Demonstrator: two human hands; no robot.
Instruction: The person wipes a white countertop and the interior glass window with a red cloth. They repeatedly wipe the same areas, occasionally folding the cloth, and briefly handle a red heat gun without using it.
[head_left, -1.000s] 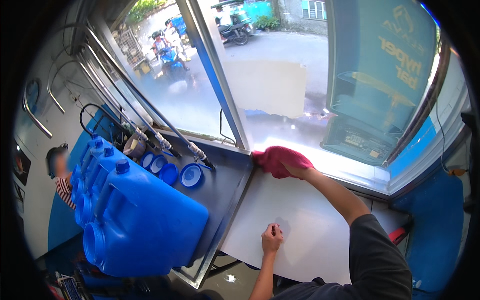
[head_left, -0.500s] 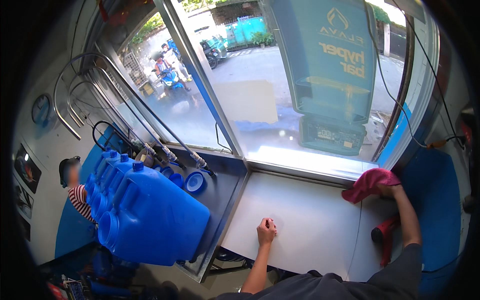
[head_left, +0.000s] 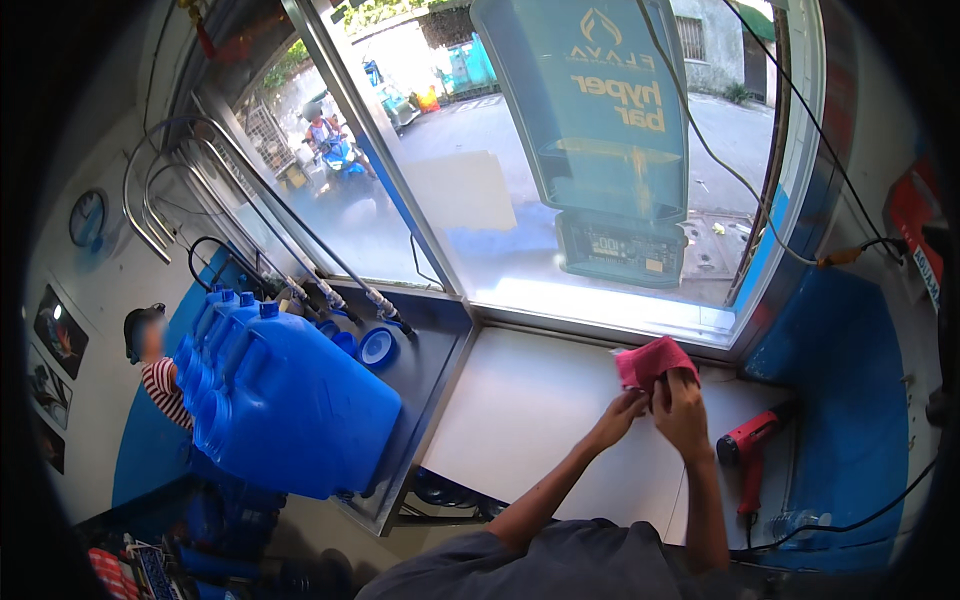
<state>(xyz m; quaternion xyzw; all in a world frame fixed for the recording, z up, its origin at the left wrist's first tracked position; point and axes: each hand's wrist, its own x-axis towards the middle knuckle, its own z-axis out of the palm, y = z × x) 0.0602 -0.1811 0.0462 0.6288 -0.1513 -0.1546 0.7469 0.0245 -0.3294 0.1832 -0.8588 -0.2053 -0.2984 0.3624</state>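
1. The pink cloth (head_left: 650, 362) is right of centre in the frame, in front of the right hand (head_left: 682, 408) and over the upper part of the white desk (head_left: 545, 415); it looks lifted, though its height is hard to judge.
2. The right hand's grip is closed on the cloth's lower right part, probably to support its weight and keep the folds bunched.
3. The left hand (head_left: 622, 412) meets the cloth's lower left edge with its fingers drawn together; whether they pinch the fabric, I cannot tell. Two hands here would let the cloth be turned or refolded.
4. The red heat gun (head_left: 762, 430) lies at the right of the frame, near the desk's right end, seemingly set aside to leave the middle free.
5. The blue water jugs (head_left: 310, 400) stand in a row at the left of the frame, on the steel counter (head_left: 440, 340), presumably grouped close to the curved steel pipes (head_left: 225, 140) at upper left. A blue cap (head_left: 377, 346) lies beside them.
6. Half a second ago, the cloth was farther right, near the heat gun, under the right hand alone, while the left hand rested closed on the desk. Now both hands are together at the cloth, and the heat gun is less hidden by the right arm.
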